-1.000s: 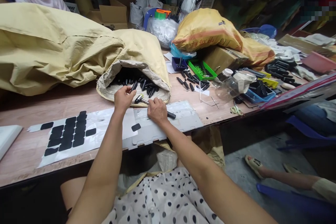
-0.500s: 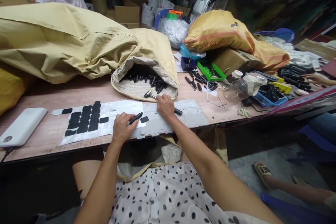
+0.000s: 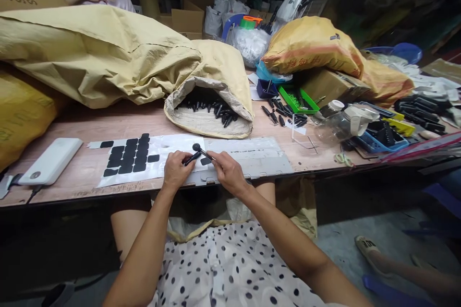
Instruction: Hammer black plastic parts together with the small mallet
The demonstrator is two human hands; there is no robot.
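My left hand [image 3: 175, 169] is closed around a slim black pen-like part [image 3: 191, 159], which points up and to the right over the table's front edge. My right hand [image 3: 229, 172] grips a small hammer [image 3: 196, 147]; its round dark head is at the tip of the black part, though I cannot tell whether they touch. Under my hands lies a grey board [image 3: 257, 153] with one black rounded patch [image 3: 205, 161] by my right fingers. To the left, a white sheet [image 3: 162, 144] carries several such black patches [image 3: 126, 156].
Ahead, a tan sack [image 3: 226, 64] opens toward me with black parts [image 3: 219, 109] inside. A white power bank [image 3: 54, 158] stands at left. At right are a green tray [image 3: 297, 100], a clear jug [image 3: 333, 127] and a blue basket [image 3: 382, 141]. Another person sits behind the sack.
My right hand has drawn the hammer back toward me, bringing its head from near the sack's mouth to the black part. The left hand still holds that part. The view has shifted left.
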